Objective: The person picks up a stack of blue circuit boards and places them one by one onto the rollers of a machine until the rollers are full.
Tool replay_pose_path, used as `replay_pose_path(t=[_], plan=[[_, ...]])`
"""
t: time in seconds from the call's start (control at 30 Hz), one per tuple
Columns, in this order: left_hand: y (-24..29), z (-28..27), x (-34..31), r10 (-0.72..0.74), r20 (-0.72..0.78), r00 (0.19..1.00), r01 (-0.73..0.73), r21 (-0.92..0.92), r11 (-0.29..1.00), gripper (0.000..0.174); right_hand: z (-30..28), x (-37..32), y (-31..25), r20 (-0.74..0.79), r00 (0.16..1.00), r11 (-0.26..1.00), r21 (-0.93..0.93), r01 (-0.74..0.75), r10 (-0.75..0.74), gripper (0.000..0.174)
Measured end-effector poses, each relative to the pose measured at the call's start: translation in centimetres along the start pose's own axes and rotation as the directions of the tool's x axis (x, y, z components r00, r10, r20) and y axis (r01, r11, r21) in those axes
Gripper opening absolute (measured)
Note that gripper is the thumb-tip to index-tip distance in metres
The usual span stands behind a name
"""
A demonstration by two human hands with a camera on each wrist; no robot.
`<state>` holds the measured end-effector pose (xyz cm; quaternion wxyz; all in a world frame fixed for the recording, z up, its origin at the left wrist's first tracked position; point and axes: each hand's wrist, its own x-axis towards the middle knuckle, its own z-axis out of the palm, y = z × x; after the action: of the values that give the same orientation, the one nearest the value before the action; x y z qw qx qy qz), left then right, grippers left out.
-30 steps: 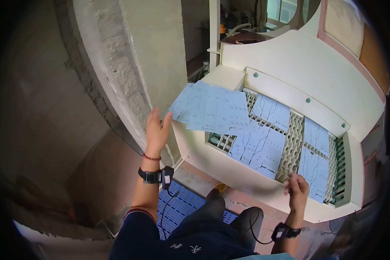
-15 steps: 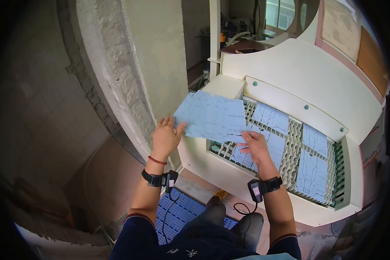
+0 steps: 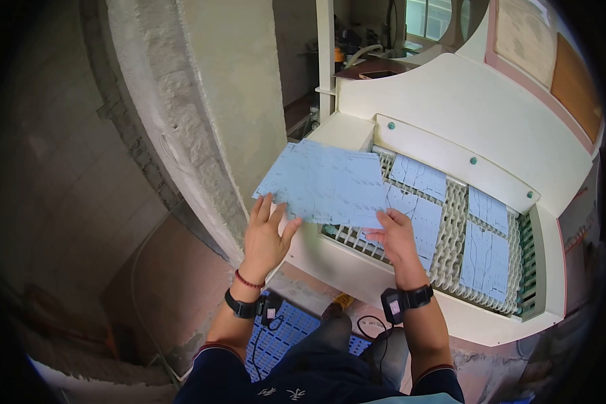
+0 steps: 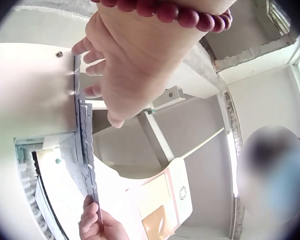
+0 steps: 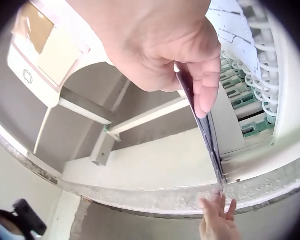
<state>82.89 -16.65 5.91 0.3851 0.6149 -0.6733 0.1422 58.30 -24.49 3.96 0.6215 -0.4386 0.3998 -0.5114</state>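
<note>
A fanned stack of thin light-blue circuit board panels [image 3: 323,182] is held over the left end of a white roller machine. My right hand [image 3: 398,237] pinches the stack's near right corner, with the thumb on top and fingers beneath. At the near left edge is my left hand [image 3: 268,237], its fingers extended and fingertips right at the panels. The left wrist view shows the stack [image 4: 85,130] edge-on, with the left palm [image 4: 135,65] facing it and the thumb apart. From the right wrist, the panels [image 5: 206,132] appear edge-on between the right thumb and fingers.
Several blue panels [image 3: 485,262] lie on the machine's white rollers [image 3: 451,229]. The machine's raised white cover [image 3: 451,101] stands behind. A rough concrete pillar [image 3: 175,108] rises on the left, close to my left arm. Underfoot is a blue slatted mat [image 3: 289,337].
My right hand came from the machine's near edge to the stack's right corner and grips it. The left hand shifted down along the left edge. The panels' fanned edges became more even.
</note>
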Motion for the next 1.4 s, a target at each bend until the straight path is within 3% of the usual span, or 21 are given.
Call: replay_pose_path(t=[0.07, 0.13, 0.2, 0.27, 0.3, 0.33, 0.4, 0.43, 0.47, 0.53, 0.67, 0.87, 0.97, 1.4], plan=[[0.9, -0.4, -1.2, 0.025, 0.015, 1.0, -0.024, -0.057, 0.998, 0.042, -1.6, -2.2, -0.2, 0.003, 1.0, 0.998, 0.064, 0.027, -0.027, 0.019], [1.7, -0.5, -2.7, -0.064, 0.054, 0.996, 0.08, -0.383, 0.92, 0.042, -3.5, -5.2, -0.5, -0.021, 0.993, 0.98, 0.162, 0.115, -0.113, 0.018], [2.3, 0.0, -4.4, -0.066, 0.129, 0.989, 0.12, -0.472, 0.873, 0.043, -6.0, -8.2, -0.1, -0.096, 0.985, 0.971, 0.176, 0.16, -0.144, 0.017], [3.2, 1.3, -6.1, -0.174, 0.335, 0.926, 0.377, -0.841, 0.387, 0.04, -8.3, -11.2, 0.4, -0.183, 0.967, 0.961, 0.178, 0.211, -0.178, 0.016], [3.5, 1.7, -6.6, -0.089, 0.456, 0.885, 0.463, -0.845, 0.267, 0.043, -9.3, -12.6, 0.6, -0.194, 0.96, 0.953, 0.187, 0.24, -0.204, 0.016], [3.9, 2.4, -7.4, -0.064, 0.471, 0.88, 0.471, -0.845, 0.253, 0.043, -10.3, -14.1, 1.0, -0.205, 0.952, 0.943, 0.196, 0.269, -0.228, 0.016], [4.6, 3.9, -8.6, 0.158, 0.683, 0.714, 0.701, -0.697, -0.152, 0.047, -11.7, -16.5, 1.9, -0.263, 0.934, 0.936, 0.19, 0.297, -0.243, 0.016], [5.5, 4.3, -8.9, 0.264, 0.7, 0.663, 0.748, -0.626, -0.219, 0.051, -12.1, -17.6, 2.2, -0.276, 0.927, 0.937, 0.165, 0.306, -0.254, 0.016], [6.5, 4.4, -9.1, 0.285, 0.702, 0.653, 0.757, -0.616, -0.217, 0.051, -12.5, -18.6, 2.5, -0.285, 0.921, 0.939, 0.142, 0.313, -0.264, 0.017], [8.3, 4.6, -9.5, 0.404, 0.759, 0.51, 0.86, -0.446, -0.248, 0.056, -13.2, -20.3, 3.3, -0.279, 0.924, 0.939, 0.149, 0.311, -0.261, 0.013], [10.0, 4.9, -9.9, 0.392, 0.793, 0.466, 0.885, -0.414, -0.215, 0.046, -13.9, -22.1, 5.0, -0.285, 0.939, 0.95, 0.186, 0.252, -0.193, 0.013], [8.5, 5.8, -11.5, 0.326, 0.827, 0.458, 0.889, -0.415, -0.196, 0.026, -13.5, -22.4, 6.4, -0.252, 0.956, 0.964, 0.179, 0.199, -0.151, 0.014], [8.4, 5.5, -11.9, 0.198, 0.864, 0.463, 0.882, -0.425, -0.204, 0.025, -12.9, -22.1, 6.7, -0.257, 0.962, 0.97, 0.195, 0.147, -0.094, 0.014], [6.6, 5.4, -13.0, 0.177, 0.854, 0.489, 0.867, -0.452, -0.21, 0.022, -12.0, -22.0, 6.7, -0.184, 0.979, 0.99, 0.103, 0.102, -0.082, 0.016]])
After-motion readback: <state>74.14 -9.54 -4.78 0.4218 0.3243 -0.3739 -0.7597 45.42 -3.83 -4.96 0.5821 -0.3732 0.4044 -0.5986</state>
